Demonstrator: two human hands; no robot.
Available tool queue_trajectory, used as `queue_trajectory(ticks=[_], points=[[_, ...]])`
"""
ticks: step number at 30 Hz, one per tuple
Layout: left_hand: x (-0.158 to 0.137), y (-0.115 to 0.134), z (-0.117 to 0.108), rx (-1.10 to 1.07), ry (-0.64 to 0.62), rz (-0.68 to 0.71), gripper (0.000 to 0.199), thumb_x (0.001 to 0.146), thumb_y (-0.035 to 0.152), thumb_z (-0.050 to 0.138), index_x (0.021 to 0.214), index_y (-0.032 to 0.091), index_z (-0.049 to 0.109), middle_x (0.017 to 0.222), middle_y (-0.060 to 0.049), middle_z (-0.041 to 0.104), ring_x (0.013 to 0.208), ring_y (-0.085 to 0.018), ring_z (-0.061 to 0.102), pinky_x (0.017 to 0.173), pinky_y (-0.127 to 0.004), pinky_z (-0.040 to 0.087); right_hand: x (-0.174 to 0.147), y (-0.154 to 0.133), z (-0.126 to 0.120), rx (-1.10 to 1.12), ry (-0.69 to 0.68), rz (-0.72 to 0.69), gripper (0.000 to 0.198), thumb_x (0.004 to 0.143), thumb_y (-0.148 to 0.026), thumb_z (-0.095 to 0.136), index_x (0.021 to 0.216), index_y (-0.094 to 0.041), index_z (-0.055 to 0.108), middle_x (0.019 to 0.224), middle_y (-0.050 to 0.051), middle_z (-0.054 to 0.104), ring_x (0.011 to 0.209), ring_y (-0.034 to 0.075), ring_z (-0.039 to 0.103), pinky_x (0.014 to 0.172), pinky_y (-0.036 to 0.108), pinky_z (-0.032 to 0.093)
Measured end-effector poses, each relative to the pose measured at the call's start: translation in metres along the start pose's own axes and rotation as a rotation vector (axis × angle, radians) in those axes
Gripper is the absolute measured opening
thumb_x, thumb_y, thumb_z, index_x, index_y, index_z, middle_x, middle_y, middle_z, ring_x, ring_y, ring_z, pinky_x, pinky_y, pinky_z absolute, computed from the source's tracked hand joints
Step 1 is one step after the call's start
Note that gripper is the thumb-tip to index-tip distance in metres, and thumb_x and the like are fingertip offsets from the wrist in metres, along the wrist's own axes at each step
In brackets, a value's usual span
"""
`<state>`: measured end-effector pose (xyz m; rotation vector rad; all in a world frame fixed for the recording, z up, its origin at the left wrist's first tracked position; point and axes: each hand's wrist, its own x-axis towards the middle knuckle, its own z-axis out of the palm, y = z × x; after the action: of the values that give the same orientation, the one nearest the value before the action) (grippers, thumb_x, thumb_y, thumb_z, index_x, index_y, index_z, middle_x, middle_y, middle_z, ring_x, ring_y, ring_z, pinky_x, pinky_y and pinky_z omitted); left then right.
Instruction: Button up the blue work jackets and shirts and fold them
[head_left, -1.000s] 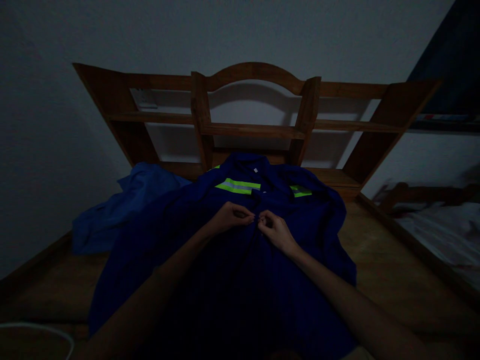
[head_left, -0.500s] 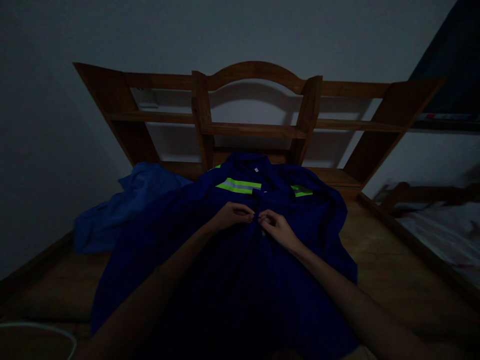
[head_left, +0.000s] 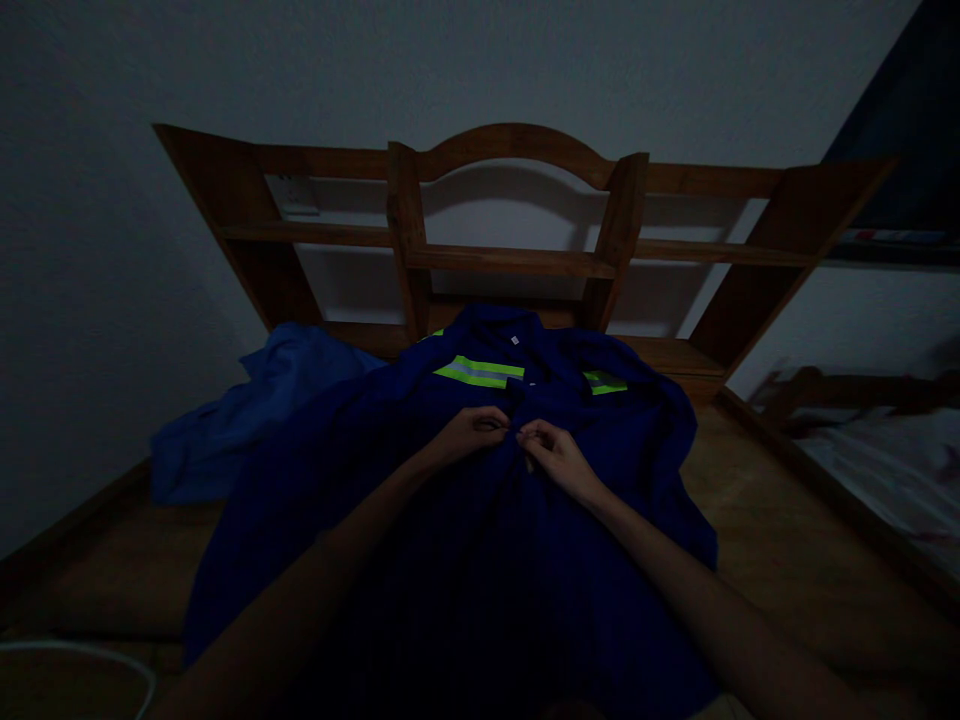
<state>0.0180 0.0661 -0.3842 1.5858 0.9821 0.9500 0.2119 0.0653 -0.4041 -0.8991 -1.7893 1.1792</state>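
A dark blue work jacket [head_left: 592, 570] with yellow-green and grey reflective strips lies spread out in front of me, its collar toward the shelf. My left hand [head_left: 478, 432] pinches the jacket's front edge a little below the chest strip. Close beside it on the right, my right hand [head_left: 551, 450] is closed with fingertips on the other side of the same front opening. The fingertips of both hands nearly meet. Whether a button lies between them is too dark and small to make out.
A wooden shelf headboard [head_left: 510, 262] stands against the wall behind the jacket. A lighter blue garment [head_left: 225, 430] lies crumpled at the left. Wooden boards [head_left: 757, 510] show on the right, and a white cable [head_left: 90, 650] curves at the lower left.
Both hands keep their pinch at nearly the same spot on the jacket front, with only slight finger movement. The whole view has shifted very slightly.
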Motion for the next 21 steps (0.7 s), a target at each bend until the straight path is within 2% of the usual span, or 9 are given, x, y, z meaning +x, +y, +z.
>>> queue_trajectory(ticks=[4,8,12,15,17,19,21], points=[[-0.001,0.005,0.002,-0.032,-0.019,0.033,0.031,0.07,0.034,0.066,0.094,0.017,0.055,0.086,-0.001,0.059,0.065,-0.008,0.055,0.059,-0.019,0.042,0.003,-0.002,0.0,0.044,0.067,0.053,0.027,0.081,-0.044,0.049,0.085,-0.018,0.052,0.05,-0.005,0.051,0.046,0.01,0.048,0.049,0.02,0.036],[-0.003,0.008,0.004,-0.003,-0.053,-0.049,0.031,0.078,0.046,0.056,0.09,0.017,0.056,0.078,0.001,0.056,0.069,-0.009,0.054,0.059,-0.018,0.04,0.007,0.001,-0.001,0.11,0.137,0.068,0.023,0.081,-0.042,0.048,0.083,-0.019,0.048,0.047,-0.006,0.051,0.044,0.011,0.049,0.049,0.021,0.037],[-0.008,0.008,0.003,0.137,-0.291,-0.066,0.035,0.066,0.041,0.071,0.087,0.017,0.056,0.073,0.004,0.054,0.067,-0.009,0.051,0.06,-0.018,0.038,0.004,0.005,-0.003,0.132,0.178,0.062,0.022,0.083,-0.042,0.045,0.081,-0.021,0.044,0.046,-0.007,0.049,0.042,0.01,0.047,0.046,0.02,0.035],[-0.012,0.009,-0.004,0.239,-0.466,-0.068,0.039,0.056,0.036,0.079,0.081,0.017,0.055,0.067,0.006,0.052,0.063,-0.01,0.05,0.058,-0.018,0.037,0.0,0.005,-0.003,0.095,0.299,0.039,0.021,0.085,-0.042,0.043,0.082,-0.022,0.042,0.047,-0.008,0.045,0.041,0.01,0.045,0.043,0.02,0.033],[-0.014,0.011,-0.009,0.343,-0.546,-0.062,0.034,0.057,0.037,0.078,0.072,0.016,0.055,0.06,0.006,0.051,0.056,-0.009,0.047,0.052,-0.018,0.034,-0.002,0.001,-0.004,0.031,0.37,0.019,0.021,0.087,-0.044,0.041,0.085,-0.023,0.041,0.048,-0.008,0.043,0.04,0.01,0.043,0.041,0.02,0.031],[-0.018,0.012,-0.015,0.459,-0.555,-0.052,0.03,0.064,0.04,0.073,0.064,0.016,0.055,0.056,0.005,0.051,0.05,-0.009,0.045,0.048,-0.019,0.032,-0.005,-0.007,-0.006,-0.074,0.38,-0.002,0.024,0.089,-0.047,0.037,0.087,-0.023,0.041,0.049,-0.007,0.044,0.041,0.011,0.044,0.042,0.021,0.032],[-0.024,0.012,-0.021,0.571,-0.45,-0.028,0.024,0.071,0.04,0.066,0.066,0.017,0.059,0.06,0.003,0.057,0.053,-0.011,0.049,0.05,-0.02,0.034,-0.009,-0.019,-0.011,-0.264,0.338,-0.029,0.031,0.091,-0.05,0.031,0.085,-0.023,0.044,0.057,-0.003,0.05,0.049,0.013,0.051,0.048,0.022,0.036]])
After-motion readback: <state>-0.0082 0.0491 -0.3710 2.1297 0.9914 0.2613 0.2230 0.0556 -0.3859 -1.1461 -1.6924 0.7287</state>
